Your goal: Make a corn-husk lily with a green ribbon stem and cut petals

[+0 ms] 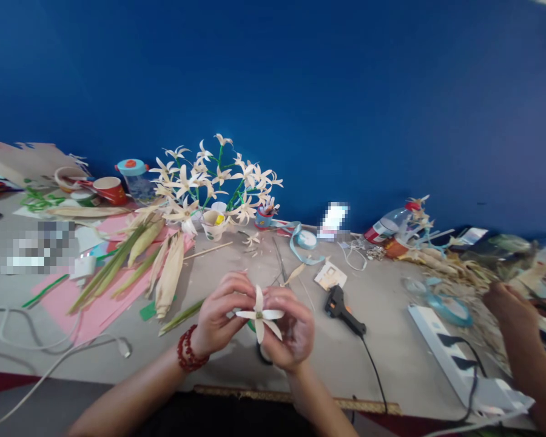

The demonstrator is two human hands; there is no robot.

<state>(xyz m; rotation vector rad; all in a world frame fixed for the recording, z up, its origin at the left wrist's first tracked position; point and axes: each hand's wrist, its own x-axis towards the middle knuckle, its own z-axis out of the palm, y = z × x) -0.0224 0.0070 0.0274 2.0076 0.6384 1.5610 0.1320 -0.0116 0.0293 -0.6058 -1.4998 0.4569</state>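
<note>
A cream-white handmade flower [259, 315] with long narrow petals faces up between my two hands, above the front of the table. My left hand [221, 312], with a red bead bracelet [192, 349] at its wrist, pinches the flower from the left. From the right, the curled fingers of my right hand [293, 325] grip it, the thumb lying under a lower petal. A bit of green shows behind the petals; the rest of the stem is hidden. Beyond my hands, several similar flowers [186, 182] on green stems stand in a paper cup [215, 226].
Right of my hands lies a black glue gun [343, 309], its cord running to the front edge. A white power strip [441, 346] and a co-worker's hand [512, 309] are farther right. Corn husks [169, 279] lie on pink paper [97, 309] at left, near a white cable [40, 379].
</note>
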